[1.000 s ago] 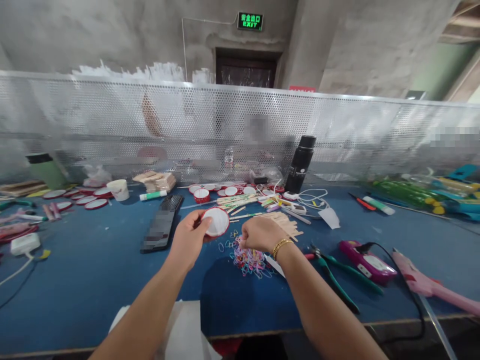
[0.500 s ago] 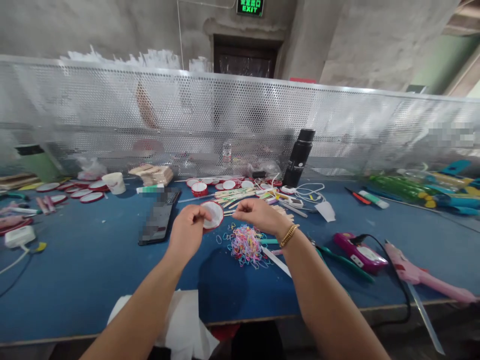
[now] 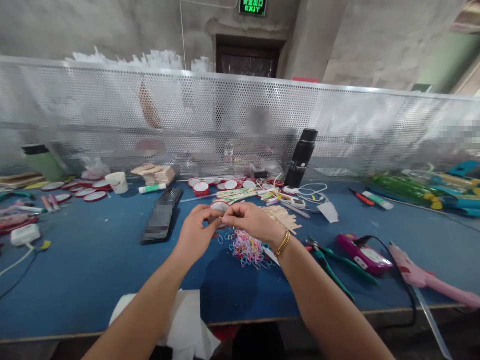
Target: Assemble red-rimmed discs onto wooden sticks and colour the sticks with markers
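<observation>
My left hand is closed on a small round white disc with a red rim, partly hidden behind the fingers. At the disc's near edge, the fingertips of my right hand are pinched together and meet those of the left. Whatever the right fingers hold is too small to make out. Just below both hands lies a loose pile of small coloured rubber bands. Plain wooden craft sticks lie beyond my right wrist, and patterned sticks lie behind the hands.
A black phone lies left of my hands. Red-rimmed discs are stacked behind, near a black bottle. To the right are green-handled pliers, a purple power strip and a pink glue gun. A perforated metal screen borders the table.
My right hand has moved left to the disc, and the fingertips of both hands now meet. The disc is tilted and more covered by fingers.
</observation>
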The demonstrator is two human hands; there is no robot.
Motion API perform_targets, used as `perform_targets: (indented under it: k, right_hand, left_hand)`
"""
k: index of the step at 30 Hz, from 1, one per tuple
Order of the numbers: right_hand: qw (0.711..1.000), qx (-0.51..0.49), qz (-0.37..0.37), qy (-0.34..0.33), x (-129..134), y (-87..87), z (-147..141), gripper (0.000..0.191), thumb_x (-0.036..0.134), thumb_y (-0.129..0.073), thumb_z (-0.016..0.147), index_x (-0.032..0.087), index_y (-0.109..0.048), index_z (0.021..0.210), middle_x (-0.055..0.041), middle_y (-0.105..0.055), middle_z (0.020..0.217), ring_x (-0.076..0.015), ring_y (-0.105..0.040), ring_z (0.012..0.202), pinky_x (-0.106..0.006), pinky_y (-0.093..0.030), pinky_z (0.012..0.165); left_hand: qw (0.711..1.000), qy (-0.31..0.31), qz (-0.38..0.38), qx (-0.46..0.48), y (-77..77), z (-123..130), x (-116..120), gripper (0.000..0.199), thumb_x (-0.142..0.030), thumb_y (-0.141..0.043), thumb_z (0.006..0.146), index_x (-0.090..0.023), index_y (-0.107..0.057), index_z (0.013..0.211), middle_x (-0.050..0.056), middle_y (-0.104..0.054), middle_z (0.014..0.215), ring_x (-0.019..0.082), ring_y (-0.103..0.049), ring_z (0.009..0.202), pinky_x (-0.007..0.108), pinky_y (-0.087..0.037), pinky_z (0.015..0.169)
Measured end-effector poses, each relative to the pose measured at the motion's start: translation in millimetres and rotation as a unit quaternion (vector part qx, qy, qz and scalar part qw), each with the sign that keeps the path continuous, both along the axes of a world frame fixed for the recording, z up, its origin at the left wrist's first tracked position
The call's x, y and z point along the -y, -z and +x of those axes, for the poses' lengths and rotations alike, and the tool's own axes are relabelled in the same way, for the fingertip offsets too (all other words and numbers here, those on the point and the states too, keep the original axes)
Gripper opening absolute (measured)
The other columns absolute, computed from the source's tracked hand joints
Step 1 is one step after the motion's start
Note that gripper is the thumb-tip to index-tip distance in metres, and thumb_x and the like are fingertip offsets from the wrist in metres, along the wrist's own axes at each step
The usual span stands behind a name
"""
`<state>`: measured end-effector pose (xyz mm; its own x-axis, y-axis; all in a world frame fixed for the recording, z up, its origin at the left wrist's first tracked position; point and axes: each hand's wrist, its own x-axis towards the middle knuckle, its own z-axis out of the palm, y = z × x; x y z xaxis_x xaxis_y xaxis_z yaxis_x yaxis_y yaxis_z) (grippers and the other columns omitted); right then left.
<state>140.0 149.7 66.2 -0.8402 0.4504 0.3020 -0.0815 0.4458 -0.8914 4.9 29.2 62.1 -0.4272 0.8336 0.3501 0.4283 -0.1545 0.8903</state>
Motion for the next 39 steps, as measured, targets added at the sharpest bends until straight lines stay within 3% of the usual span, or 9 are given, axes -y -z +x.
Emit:
perform_targets:
  k: [7,12,16,20,23,26,28,32,39]
  right_hand:
    - [0.999,0.014,0.04,0.001,8,-5.8,2,0.026,0.043,-0.068,0.08,0.019,-0.06,0.072,0.0022,-0.054,0.073,-0.0116,-0.046,0.069,-0.026,-0.04,0.067]
    - [0.986,-0.091,-0.032,-0.133,20,-18.9,17,0.029,0.048,-0.068,0.082,0.022,-0.063,0.073,-0.0027,-0.064,0.085,-0.0179,-0.059,0.089,-0.035,-0.048,0.089]
    - [0.964,-0.135,-0.135,-0.183,21,-16.2,18,0.025,0.047,-0.072,0.083,0.022,-0.07,0.083,-0.0018,-0.068,0.083,-0.017,-0.066,0.08,-0.036,-0.054,0.084]
    - [0.976,-0.103,-0.12,-0.153,23,-3.9,3,0.029,0.042,-0.074,0.081,0.028,-0.075,0.106,0.0009,-0.073,0.1,-0.0082,-0.064,0.057,-0.029,-0.056,0.064]
    - [0.985,-0.101,-0.103,-0.098,24,0.2,-4,0.05,0.036,-0.08,0.074,0.034,-0.071,0.122,0.0001,-0.071,0.116,-0.0069,-0.064,0.057,-0.027,-0.056,0.059]
    - [0.991,-0.126,-0.033,-0.024,19,-5.3,2,0.065,0.037,-0.083,0.072,0.037,-0.063,0.134,-0.0018,-0.07,0.124,-0.011,-0.065,0.067,-0.033,-0.059,0.069]
    - [0.985,-0.138,0.087,0.049,11,-11.1,10,0.068,0.042,-0.084,0.073,0.037,-0.06,0.137,-0.0029,-0.068,0.131,-0.0185,-0.068,0.092,-0.042,-0.057,0.092]
    - [0.925,-0.047,0.334,0.175,-1,-12.8,18,0.088,0.056,-0.088,0.065,0.032,-0.053,0.143,-0.0074,-0.057,0.146,-0.0326,-0.045,0.138,-0.055,-0.029,0.12]
    - [0.905,0.038,0.392,0.161,3,5.5,2,0.118,0.072,-0.087,0.051,0.025,-0.041,0.149,-0.0141,-0.049,0.15,-0.0383,-0.038,0.142,-0.056,-0.026,0.119]
  left_hand:
    - [0.989,-0.071,0.006,-0.129,5.5,-12,-2,0.013,-0.025,-0.06,0.078,-0.02,-0.065,0.067,0.003,-0.058,0.083,0.018,-0.058,0.076,0.029,-0.049,0.062]
    - [0.969,-0.173,-0.005,-0.175,2.7,-22,-3,0.013,-0.021,-0.057,0.078,-0.02,-0.063,0.066,0.001,-0.063,0.079,0.018,-0.056,0.075,0.031,-0.041,0.07]
    - [0.973,-0.153,-0.019,-0.172,3.4,-22,-2,0.013,-0.022,-0.058,0.079,-0.02,-0.064,0.068,0.001,-0.063,0.078,0.018,-0.056,0.074,0.03,-0.039,0.067]
    - [0.979,-0.12,-0.027,-0.16,11.1,-22,-3,0.016,-0.028,-0.06,0.082,-0.02,-0.065,0.068,0.002,-0.064,0.081,0.018,-0.057,0.075,0.029,-0.04,0.066]
    - [0.986,-0.066,0.002,-0.155,16.1,-22,-5,0.02,-0.033,-0.06,0.086,-0.02,-0.064,0.071,0.002,-0.063,0.082,0.019,-0.058,0.078,0.03,-0.044,0.069]
    - [0.987,-0.042,0.028,-0.153,16.8,-20,-5,0.015,-0.031,-0.059,0.087,-0.021,-0.066,0.079,0.004,-0.064,0.09,0.02,-0.059,0.086,0.031,-0.046,0.074]
    - [0.985,-0.058,0.034,-0.158,15.5,-19,-3,0.007,-0.024,-0.057,0.086,-0.021,-0.064,0.086,0.004,-0.064,0.095,0.019,-0.06,0.086,0.03,-0.045,0.076]
    - [0.983,-0.105,0.001,-0.154,12.2,-18,-1,0.011,-0.019,-0.059,0.082,-0.023,-0.053,0.089,-0.003,-0.06,0.076,0.017,-0.056,0.067,0.029,-0.04,0.066]
    - [0.993,-0.103,0.036,-0.051,5.6,-16,-2,0.029,-0.02,-0.066,0.076,-0.023,-0.053,0.102,0.0,-0.071,0.081,0.02,-0.065,0.073,0.033,-0.047,0.073]
